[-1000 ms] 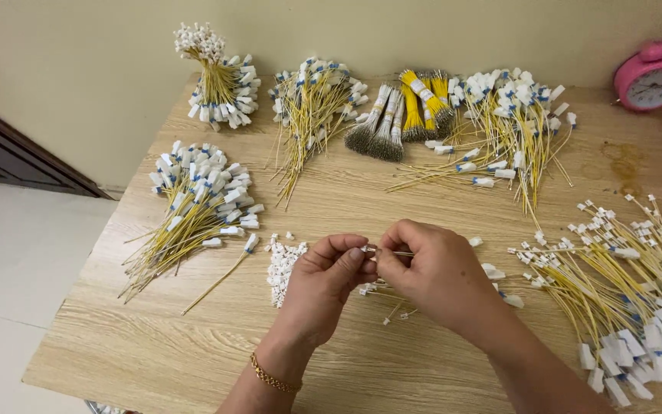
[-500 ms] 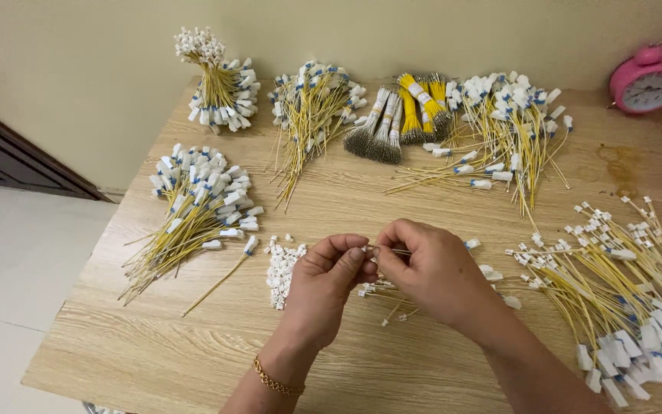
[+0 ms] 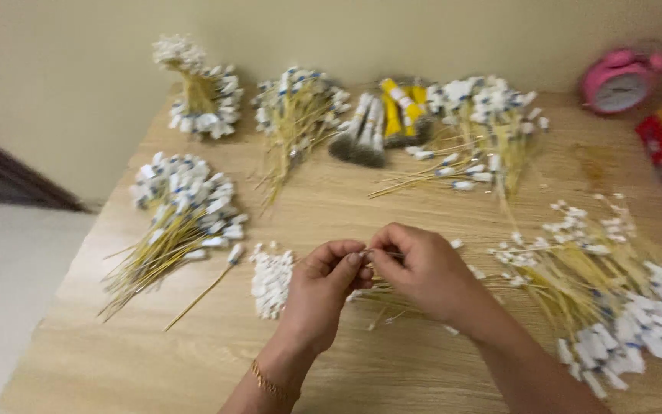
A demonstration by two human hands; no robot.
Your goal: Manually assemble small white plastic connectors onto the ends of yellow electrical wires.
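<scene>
Head view: the left hand (image 3: 323,287) and right hand (image 3: 423,268) meet fingertip to fingertip, both pinched shut on one thin yellow stick (image 3: 381,254) lying along nine-to-three between them; the loose white tags (image 3: 271,280) lie at nine o'clock, nearer the left hand.

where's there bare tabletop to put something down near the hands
Bare wooden table runs along the near edge below the left hand and right hand, and through the middle strip between the hands and the far bundles. It is crowded on the right under the big stick pile and left by the fanned bundle.
</scene>
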